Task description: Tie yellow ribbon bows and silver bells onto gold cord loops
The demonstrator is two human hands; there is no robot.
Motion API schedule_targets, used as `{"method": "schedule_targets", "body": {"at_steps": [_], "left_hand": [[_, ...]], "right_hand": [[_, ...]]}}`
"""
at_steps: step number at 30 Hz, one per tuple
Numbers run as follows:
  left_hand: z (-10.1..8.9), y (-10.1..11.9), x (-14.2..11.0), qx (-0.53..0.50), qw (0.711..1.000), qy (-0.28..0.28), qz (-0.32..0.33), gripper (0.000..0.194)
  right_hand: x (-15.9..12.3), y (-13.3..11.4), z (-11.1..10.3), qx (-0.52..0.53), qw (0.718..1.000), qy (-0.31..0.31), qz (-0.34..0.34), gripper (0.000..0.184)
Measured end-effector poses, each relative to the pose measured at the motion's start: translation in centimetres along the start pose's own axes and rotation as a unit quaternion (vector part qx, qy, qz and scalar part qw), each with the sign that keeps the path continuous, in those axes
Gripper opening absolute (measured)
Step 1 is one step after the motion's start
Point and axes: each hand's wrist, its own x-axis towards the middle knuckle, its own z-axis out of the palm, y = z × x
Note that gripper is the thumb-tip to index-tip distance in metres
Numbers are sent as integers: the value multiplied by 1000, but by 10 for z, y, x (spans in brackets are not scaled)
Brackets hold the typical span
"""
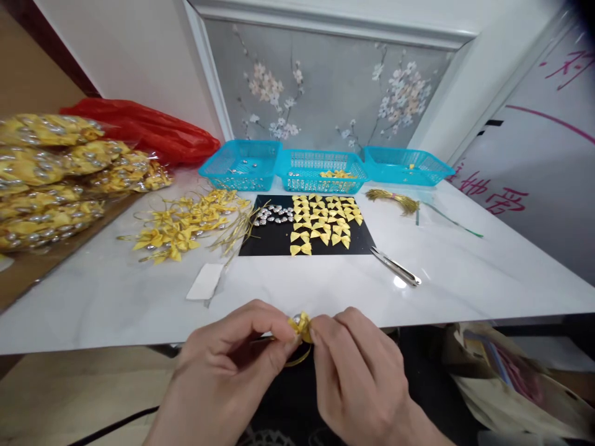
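My left hand [242,359] and my right hand [357,365] meet in front of the table's near edge. Between their fingertips is a small yellow ribbon bow [304,323] with a silver bead [296,318] against it. Both hands are closed in a pinch, the left at the bow's left side and the right at its other side. A thin gold wire [300,359] curves below the fingers. Beyond them, a black mat [269,246] bears rows of yellow bows [320,214] and a cluster of silver beads [276,214].
Small scissors [397,267] lie right of the mat. Gold wires [237,229], finished yellow bows [181,223] and a white card [204,282] lie left. Blue baskets [320,170] line the back beside a red bag [144,127]. Bagged bows [51,179] are stacked far left; a gold wire bundle [393,201] lies right.
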Motion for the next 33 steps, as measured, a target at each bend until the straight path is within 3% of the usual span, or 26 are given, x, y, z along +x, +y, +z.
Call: {"method": "schedule_targets", "body": {"at_steps": [6, 14, 19, 25, 29, 33], "left_hand": [[0, 2, 3, -18, 999, -12, -36, 12], [1, 1, 2, -33, 998, 40, -43, 9], [0, -4, 1, -58, 996, 60, -44, 11], [-1, -13, 2, -131, 985, 69, -84, 7], [1, -13, 3, -123, 987, 81, -72, 7], [2, -11, 2, -96, 992, 74, -42, 12]], "right_hand": [[1, 2, -1, 18, 1000, 4, 17, 13], [10, 12, -21, 95, 988, -91, 86, 20], [14, 11, -31, 171, 967, -110, 154, 17], [7, 6, -20, 276, 925, -106, 240, 25], [7, 1, -10, 318, 898, -99, 287, 13], [11, -2, -5, 288, 909, -99, 285, 5]]}}
